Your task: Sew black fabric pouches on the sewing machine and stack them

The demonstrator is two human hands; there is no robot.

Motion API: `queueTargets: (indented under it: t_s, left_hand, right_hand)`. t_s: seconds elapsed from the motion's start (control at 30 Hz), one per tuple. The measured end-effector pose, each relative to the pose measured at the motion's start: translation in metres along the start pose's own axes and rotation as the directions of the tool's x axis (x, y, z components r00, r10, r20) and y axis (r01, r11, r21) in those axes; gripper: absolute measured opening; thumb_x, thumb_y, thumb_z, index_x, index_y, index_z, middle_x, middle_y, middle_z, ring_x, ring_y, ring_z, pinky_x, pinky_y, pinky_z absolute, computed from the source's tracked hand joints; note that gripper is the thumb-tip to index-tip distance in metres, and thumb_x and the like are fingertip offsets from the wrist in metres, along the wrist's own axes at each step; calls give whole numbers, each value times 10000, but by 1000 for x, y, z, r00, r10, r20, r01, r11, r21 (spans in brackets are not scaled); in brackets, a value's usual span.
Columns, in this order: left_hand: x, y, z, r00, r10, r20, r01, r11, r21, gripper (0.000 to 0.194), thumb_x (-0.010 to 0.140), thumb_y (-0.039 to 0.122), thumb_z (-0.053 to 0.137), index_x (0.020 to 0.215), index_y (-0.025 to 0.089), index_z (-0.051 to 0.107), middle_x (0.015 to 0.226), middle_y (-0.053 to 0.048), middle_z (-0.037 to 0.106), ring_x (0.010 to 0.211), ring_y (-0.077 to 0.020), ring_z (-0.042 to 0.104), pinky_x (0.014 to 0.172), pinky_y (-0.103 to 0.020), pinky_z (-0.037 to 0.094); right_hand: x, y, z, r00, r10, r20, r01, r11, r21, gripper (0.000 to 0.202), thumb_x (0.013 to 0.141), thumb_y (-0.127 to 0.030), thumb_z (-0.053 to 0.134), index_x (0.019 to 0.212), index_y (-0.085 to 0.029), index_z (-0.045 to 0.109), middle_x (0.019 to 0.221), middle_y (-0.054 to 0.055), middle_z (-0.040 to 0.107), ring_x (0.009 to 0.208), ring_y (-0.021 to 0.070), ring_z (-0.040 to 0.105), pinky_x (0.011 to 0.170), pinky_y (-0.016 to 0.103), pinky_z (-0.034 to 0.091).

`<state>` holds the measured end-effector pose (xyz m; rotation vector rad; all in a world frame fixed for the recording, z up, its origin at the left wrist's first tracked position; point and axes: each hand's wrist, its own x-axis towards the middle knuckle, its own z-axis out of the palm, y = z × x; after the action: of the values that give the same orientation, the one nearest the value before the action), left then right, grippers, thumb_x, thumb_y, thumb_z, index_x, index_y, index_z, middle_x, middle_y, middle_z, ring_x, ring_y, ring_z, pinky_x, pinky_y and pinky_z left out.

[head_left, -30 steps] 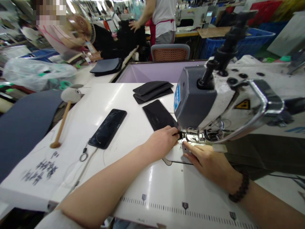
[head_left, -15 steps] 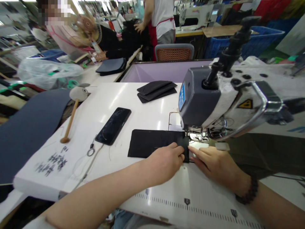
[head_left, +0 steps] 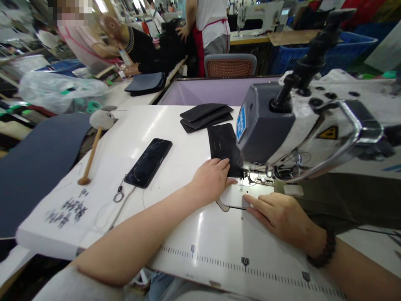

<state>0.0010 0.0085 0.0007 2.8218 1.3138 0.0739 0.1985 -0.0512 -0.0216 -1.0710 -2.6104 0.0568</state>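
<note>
A flat black fabric piece [head_left: 221,144] with a small rectangular mark lies turned lengthwise away from me, its near right corner by the presser foot [head_left: 245,175] of the sewing machine [head_left: 266,121]. My left hand [head_left: 211,179] is closed on its near left edge, fingers on top and thumb by the lower edge. How much of the edge lies between them is hidden. My right hand [head_left: 278,213] rests on the machine's bed in front of the needle area, fingers stretched out, holding nothing and apart from the piece.
Several black pieces [head_left: 205,116] lie stacked behind. A phone [head_left: 148,162] with a cord and a wooden-handled mallet [head_left: 92,152] lie to the left on the white table [head_left: 175,234]. Beyond are a chair [head_left: 230,65], a blue basket [head_left: 326,54] and people working.
The black piece has turned from lying crosswise to pointing away from me, beside the machine head. My left hand has moved up and left with it. My right hand has stayed nearly in place.
</note>
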Motion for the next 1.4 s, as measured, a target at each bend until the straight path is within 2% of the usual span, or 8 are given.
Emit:
queueTargets:
  t_s: [0.17,0.63,0.77,0.9,1.0,1.13,1.23,1.4]
  left_hand:
    - [8,-3,12,998,48,-38,-50,997,-60,305,893,332,406,1120,168,526,1158,-88,520,1095,-240,440,967,-442,292]
    - [5,0,16,1000,6,-13,-6,1000,-4,306,887,345,407,1080,158,556,1101,-113,545,1040,-251,477,932,-433,333]
    - [5,2,5,1000,19,-13,-18,998,67,309,879,354,424,1095,164,538,1075,-108,546,1002,-250,492,890,-422,362]
    - [-10,16,-18,993,4,121,-20,991,133,357,866,416,423,1054,144,556,891,-86,579,800,-238,553,684,-373,447]
    - [-26,30,-23,976,116,185,-138,984,114,363,859,427,431,1025,133,566,839,-70,578,733,-218,554,607,-340,451]
    - [-36,39,-7,939,339,61,-343,937,65,318,875,329,446,1039,78,552,1096,-122,541,967,-215,514,815,-326,435]
    - [-36,37,2,919,395,2,-395,918,27,254,886,249,431,1031,77,549,1127,-116,544,1055,-197,486,928,-308,380]
    - [-36,30,0,910,415,17,-415,910,-5,228,889,176,407,1048,86,543,1164,-109,538,1094,-181,476,960,-302,364]
  right_hand:
    - [-1,1,0,1000,5,5,-5,1000,9,328,917,-299,319,944,-147,608,611,19,588,543,123,526,521,254,336]
    - [2,-1,-2,1000,19,22,-19,999,31,312,916,-276,318,922,-153,605,597,2,577,543,121,528,511,257,313]
    - [3,-1,-3,1000,19,22,-19,1000,-2,280,902,-273,353,913,-158,608,601,-2,580,534,127,529,497,264,305]
    - [2,0,-6,1000,22,1,-22,1000,10,249,887,-269,389,906,-159,612,605,-3,586,530,123,532,492,257,310]
    - [0,2,-9,999,8,-32,-7,999,43,267,892,-259,376,929,-133,609,612,11,588,535,118,531,501,250,329]
    - [-2,3,-11,999,-10,-35,11,999,50,297,899,-274,361,925,-123,615,603,21,577,543,121,523,510,252,335]
    - [-4,3,-12,1000,-23,-18,24,999,43,322,906,-290,341,903,-138,625,590,18,569,549,125,516,520,260,328]
    - [-5,3,-15,998,-54,12,53,997,57,370,919,-307,302,867,-147,631,567,11,552,529,123,496,511,264,297]
